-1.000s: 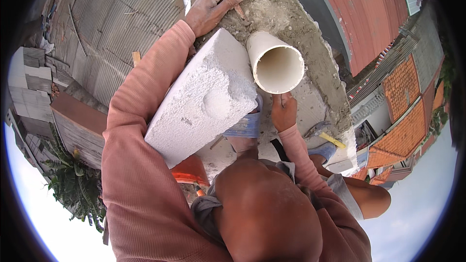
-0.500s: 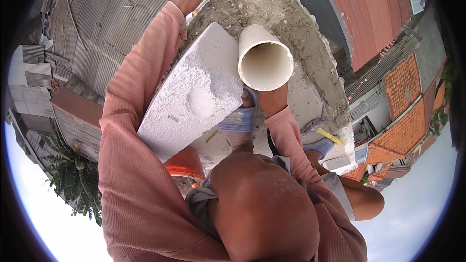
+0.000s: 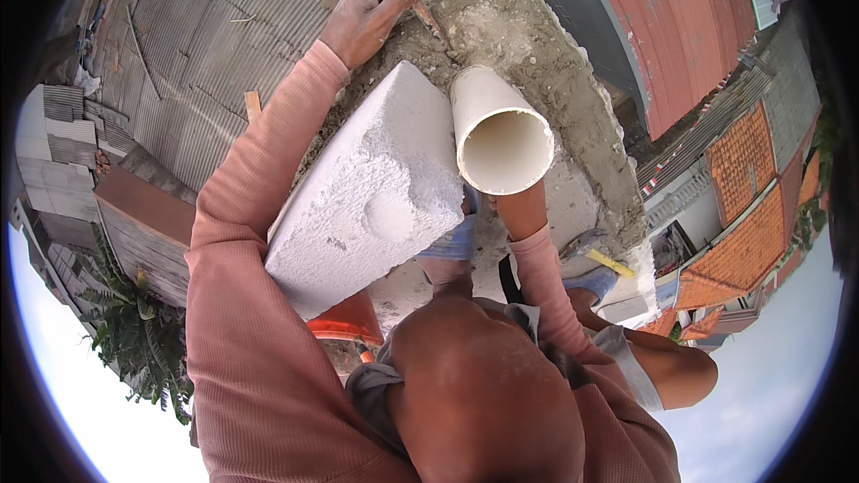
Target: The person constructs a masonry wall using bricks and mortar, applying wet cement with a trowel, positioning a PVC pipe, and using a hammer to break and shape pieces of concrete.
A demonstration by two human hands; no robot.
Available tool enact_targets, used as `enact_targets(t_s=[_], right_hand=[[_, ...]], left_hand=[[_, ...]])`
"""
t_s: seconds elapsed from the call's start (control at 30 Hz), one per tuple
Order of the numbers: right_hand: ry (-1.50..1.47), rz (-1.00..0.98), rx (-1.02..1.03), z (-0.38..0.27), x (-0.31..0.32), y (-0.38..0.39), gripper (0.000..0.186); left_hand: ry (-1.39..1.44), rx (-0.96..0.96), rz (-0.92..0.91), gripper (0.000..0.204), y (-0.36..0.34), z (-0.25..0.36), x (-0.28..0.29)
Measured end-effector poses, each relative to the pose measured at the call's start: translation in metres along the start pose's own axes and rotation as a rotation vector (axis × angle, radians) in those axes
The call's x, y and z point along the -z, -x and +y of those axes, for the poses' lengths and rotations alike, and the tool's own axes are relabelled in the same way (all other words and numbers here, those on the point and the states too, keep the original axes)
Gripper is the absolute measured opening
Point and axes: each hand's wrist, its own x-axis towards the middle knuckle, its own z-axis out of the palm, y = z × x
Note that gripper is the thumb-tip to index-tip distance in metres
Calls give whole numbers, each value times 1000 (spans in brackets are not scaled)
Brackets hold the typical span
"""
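My left hand (image 3: 374,16) is curled at the far end of the mortar-covered ledge, its thumb stretched out beside a rusty rod (image 3: 433,23). The fingertips curl out of sight, so what they grip cannot be made out. A white plastic pipe (image 3: 488,89) stands with its round open end towards me. Behind that end goes my right wrist (image 3: 526,212); the right hand itself is hidden. Left of the pipe, a large whitish lightweight block (image 3: 358,188) stands close to it, rough-faced with a round hollow.
Wet grey mortar (image 3: 528,36) covers the ledge. A yellow-handled hammer (image 3: 610,261) lies by my right foot, near the ledge's edge. An orange bucket (image 3: 347,317) sits below the block. Corrugated roofs (image 3: 192,45) and tiled roofs (image 3: 743,152) lie beyond and below.
The view has shifted a little, so the pipe, block and left hand appear lower and further right. More of the left hand shows, and the block and pipe cover more of the sandal.
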Motion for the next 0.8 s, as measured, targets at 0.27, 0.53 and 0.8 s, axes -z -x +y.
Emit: enact_targets(t_s=[0.27,0.53,0.8], right_hand=[[534,256,375,52,-3,12,26],[556,247,511,53,-12,-2,37],[322,231,378,37,-21,-14,36]], left_hand=[[-213,-236,-118,54,-1,7,-17],[-140,-180,-158,40,-24,1,5],[-192,-537,-99,26,-27,0,17]])
